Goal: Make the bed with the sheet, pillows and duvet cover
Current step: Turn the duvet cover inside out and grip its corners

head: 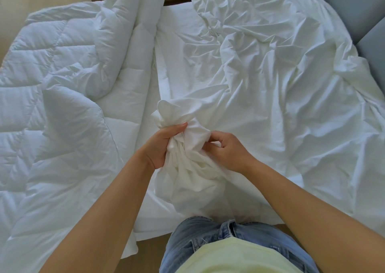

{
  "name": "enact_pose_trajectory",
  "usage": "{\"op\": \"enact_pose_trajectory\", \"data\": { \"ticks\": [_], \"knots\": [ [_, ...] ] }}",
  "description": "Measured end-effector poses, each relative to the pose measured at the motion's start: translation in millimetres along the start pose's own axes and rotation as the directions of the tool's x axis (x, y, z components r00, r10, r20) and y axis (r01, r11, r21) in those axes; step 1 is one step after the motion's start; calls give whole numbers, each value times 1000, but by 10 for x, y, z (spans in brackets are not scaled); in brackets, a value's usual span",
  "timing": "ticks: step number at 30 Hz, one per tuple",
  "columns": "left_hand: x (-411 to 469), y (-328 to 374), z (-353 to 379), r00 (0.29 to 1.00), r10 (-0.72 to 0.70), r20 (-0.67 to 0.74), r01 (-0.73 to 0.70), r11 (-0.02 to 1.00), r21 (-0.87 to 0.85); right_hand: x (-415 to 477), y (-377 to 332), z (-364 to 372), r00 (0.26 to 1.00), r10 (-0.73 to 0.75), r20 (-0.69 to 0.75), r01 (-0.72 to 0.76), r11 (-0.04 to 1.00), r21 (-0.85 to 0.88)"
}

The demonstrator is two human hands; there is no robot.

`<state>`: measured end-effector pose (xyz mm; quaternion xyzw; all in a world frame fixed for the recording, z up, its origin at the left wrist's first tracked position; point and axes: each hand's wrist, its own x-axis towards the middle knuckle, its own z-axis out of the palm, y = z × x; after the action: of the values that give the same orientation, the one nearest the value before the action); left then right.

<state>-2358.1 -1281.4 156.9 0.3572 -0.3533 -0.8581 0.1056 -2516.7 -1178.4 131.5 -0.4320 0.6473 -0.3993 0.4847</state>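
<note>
At the near edge of the bed (177,49), the left hand (164,145) is fisted round a gathered bunch of the cover (270,85), while the right hand (227,149) pinches a fold of that bunch between thumb and fingertips. The rest of the cover lies rumpled over the bed's right half. The quilted duvet (52,85) is heaped along its left side.

White bed (166,81), quilted duvet (62,74) left, crumpled cover (270,74) right, perhaps sheet-covered between
</note>
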Motion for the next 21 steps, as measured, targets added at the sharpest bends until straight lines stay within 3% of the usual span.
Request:
{"op": "enact_pose_trajectory", "data": {
  "ticks": [3, 6, 8, 12, 15, 18, 21],
  "knots": [
    [10, -6, -25, 996, 10, -92, -8, 1000, 21, 10, -60, -70, 990, -48, -132, 37, 996, -84],
    [32, -66, -49, 982, 20, -190, 29, 968, 251, 22, -236, -253, 943, -160, -293, 132, 985, -114],
    [39, -120, 6, 986, 28, -161, 30, 939, 344, 63, -394, -358, 923, -208, -325, 175, 976, -127],
    [94, -111, 172, 998, 35, 48, -42, 985, 168, 163, -669, -272, 980, -160, -121, 148, 984, -101],
    [150, -56, 239, 973, 114, 201, -154, 968, 197, 237, -817, -232, 994, -110, 0, 110, 993, -39],
    [174, -48, 282, 968, 175, 181, -212, 954, 212, 314, -901, -311, 986, -52, 156, 38, 995, 93],
    [176, -68, 345, 970, 214, 118, -232, 958, 170, 347, -905, -302, 980, -41, 193, 32, 998, 50]
  ]
}}
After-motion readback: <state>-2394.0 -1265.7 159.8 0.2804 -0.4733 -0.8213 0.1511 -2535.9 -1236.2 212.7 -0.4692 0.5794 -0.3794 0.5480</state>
